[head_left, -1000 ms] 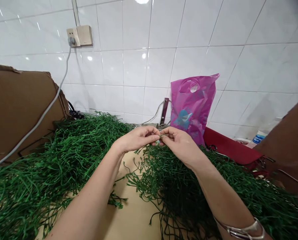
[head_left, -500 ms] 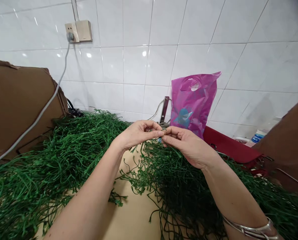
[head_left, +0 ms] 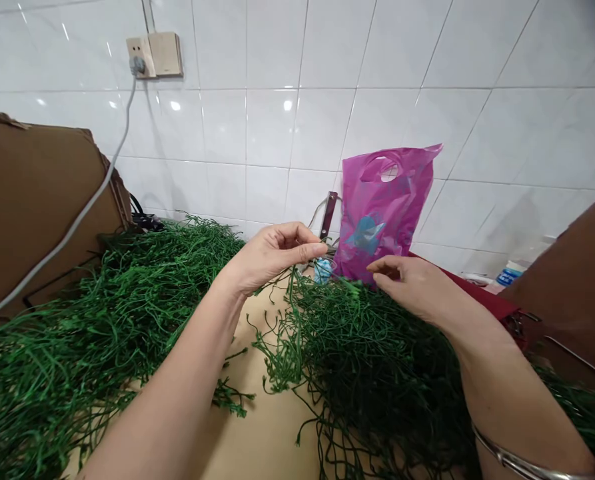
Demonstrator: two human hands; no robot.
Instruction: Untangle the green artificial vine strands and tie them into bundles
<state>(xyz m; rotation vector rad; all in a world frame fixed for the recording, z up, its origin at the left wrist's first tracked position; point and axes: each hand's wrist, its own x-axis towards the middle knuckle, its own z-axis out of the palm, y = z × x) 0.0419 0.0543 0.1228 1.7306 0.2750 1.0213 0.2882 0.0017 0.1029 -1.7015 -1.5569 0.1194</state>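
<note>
My left hand (head_left: 282, 257) pinches thin green artificial stems (head_left: 293, 297) between thumb and forefinger, and they hang down below it. To the right, my right hand (head_left: 414, 283) is in front of the purple bag, its thumb and fingertips curled close together. Whether something thin is between them I cannot make out. Beneath that hand lies a dense pile of green artificial stems (head_left: 357, 333). Another large heap of the same greenery (head_left: 162, 287) spreads out on the left. A small light-blue item (head_left: 322, 270) shows just behind my left fingertips.
A purple plastic bag (head_left: 387, 207) stands against the white tiled wall (head_left: 270, 127). A cardboard box (head_left: 37, 200) is at left, with a grey cable (head_left: 90, 207) running across it to a socket (head_left: 140, 57). Red material (head_left: 482, 300) lies at right. The tabletop (head_left: 262, 433) is tan.
My hands were together at the fingertips; now they are apart. My right hand has moved right, while the left has risen slightly with the stems in its pinch.
</note>
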